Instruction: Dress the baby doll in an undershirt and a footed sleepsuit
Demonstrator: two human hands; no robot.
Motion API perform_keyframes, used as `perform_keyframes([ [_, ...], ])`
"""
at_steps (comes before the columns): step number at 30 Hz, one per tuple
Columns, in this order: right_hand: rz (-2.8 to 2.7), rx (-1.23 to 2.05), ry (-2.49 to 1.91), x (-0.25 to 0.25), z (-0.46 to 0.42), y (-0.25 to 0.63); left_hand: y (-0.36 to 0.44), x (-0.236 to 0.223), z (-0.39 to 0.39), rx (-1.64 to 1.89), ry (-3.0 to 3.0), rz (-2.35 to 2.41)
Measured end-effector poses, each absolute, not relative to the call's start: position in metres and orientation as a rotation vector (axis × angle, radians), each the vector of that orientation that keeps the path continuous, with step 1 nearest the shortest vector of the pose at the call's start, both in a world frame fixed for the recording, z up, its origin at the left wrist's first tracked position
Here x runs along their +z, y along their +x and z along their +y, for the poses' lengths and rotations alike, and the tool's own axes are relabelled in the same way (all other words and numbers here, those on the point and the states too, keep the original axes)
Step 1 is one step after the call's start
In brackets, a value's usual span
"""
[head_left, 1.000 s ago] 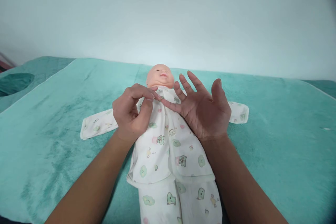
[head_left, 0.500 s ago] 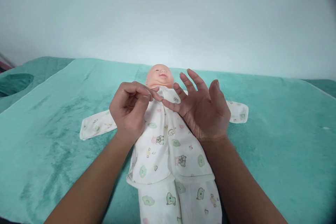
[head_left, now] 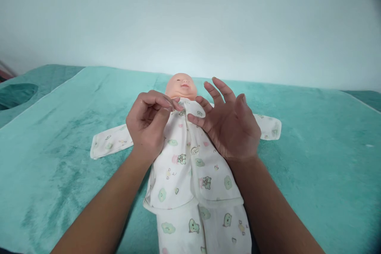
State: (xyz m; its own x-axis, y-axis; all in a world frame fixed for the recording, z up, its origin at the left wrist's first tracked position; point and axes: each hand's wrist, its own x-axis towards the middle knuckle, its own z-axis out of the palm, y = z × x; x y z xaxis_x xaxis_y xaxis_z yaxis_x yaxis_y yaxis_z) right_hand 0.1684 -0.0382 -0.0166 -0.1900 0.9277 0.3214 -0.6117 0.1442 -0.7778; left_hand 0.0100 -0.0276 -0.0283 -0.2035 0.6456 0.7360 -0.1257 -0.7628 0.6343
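Observation:
A baby doll [head_left: 181,85] lies on its back, wearing a white long-sleeved top [head_left: 175,178] printed with small green and pink animals. Matching trousers [head_left: 181,230] cover its legs. Over the left of its chest, my left hand [head_left: 149,123] is closed, thumb and index fingertips pressed together, with nothing showing between them. Across from it my right hand [head_left: 230,123] is open, palm up, fingers spread and slightly curled, holding nothing. The two hands are apart, above the top's collar and front opening. A round button [head_left: 194,151] shows lower on that front.
The doll rests on a teal plush cloth [head_left: 312,158]. Its sleeves stretch out to both sides, with the left sleeve [head_left: 108,141] flat on the cloth. A pale wall [head_left: 190,20] rises behind. A dark teal hollow [head_left: 18,93] shows at far left.
My right little finger has curled back and parted from my left fingers, which it was touching. The left hand has shifted very slightly. The doll and its clothes stay put.

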Motion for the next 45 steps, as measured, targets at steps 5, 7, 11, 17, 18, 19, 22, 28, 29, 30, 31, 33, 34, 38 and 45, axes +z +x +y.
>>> perform_keyframes([
  [5, -1.046, 1.345, -0.452, -0.0164, -0.0399, 0.1683, 0.0052, -0.0241, -0.0302, 1.658, 1.754, 0.759],
  [7, -1.065, 1.325, -0.472, -0.0162, -0.0410, 0.1686, 0.0044, -0.0220, -0.0308, 1.571, 1.862, 0.742],
  [11, -1.128, 1.305, -0.533, -0.0155, -0.0432, 0.1700, 0.0052, -0.0190, -0.0312, 1.519, 1.988, 0.715],
  [17, -1.153, 1.302, -0.588, -0.0143, -0.0439, 0.1705, 0.0068, -0.0186, -0.0319, 1.517, 1.982, 0.743],
  [18, -1.150, 1.304, -0.594, -0.0144, -0.0437, 0.1700, 0.0070, -0.0187, -0.0321, 1.522, 1.980, 0.748],
  [19, -1.148, 1.306, -0.599, -0.0145, -0.0435, 0.1695, 0.0071, -0.0188, -0.0323, 1.530, 1.977, 0.752],
  [22, -1.143, 1.316, -0.602, -0.0155, -0.0425, 0.1683, 0.0077, -0.0187, -0.0330, 1.553, 1.977, 0.760],
  [28, -1.128, 1.327, -0.584, -0.0181, -0.0399, 0.1675, 0.0079, -0.0182, -0.0335, 1.567, 1.984, 0.745],
  [29, -1.128, 1.329, -0.576, -0.0183, -0.0396, 0.1673, 0.0077, -0.0187, -0.0334, 1.572, 1.984, 0.739],
  [30, -1.128, 1.333, -0.568, -0.0184, -0.0394, 0.1669, 0.0074, -0.0193, -0.0331, 1.577, 1.983, 0.733],
  [31, -1.129, 1.339, -0.560, -0.0183, -0.0393, 0.1665, 0.0071, -0.0202, -0.0327, 1.586, 1.975, 0.725],
  [33, -1.129, 1.351, -0.548, -0.0178, -0.0393, 0.1656, 0.0064, -0.0226, -0.0317, 1.627, 1.915, 0.726],
  [34, -1.127, 1.358, -0.544, -0.0175, -0.0394, 0.1652, 0.0060, -0.0239, -0.0312, 1.651, 1.865, 0.740],
  [38, -1.116, 1.378, -0.531, -0.0167, -0.0398, 0.1649, 0.0055, -0.0268, -0.0300, 1.664, 1.695, 0.843],
  [45, -1.094, 1.401, -0.513, -0.0165, -0.0401, 0.1663, 0.0065, -0.0260, -0.0302, 1.660, 1.675, 0.922],
])
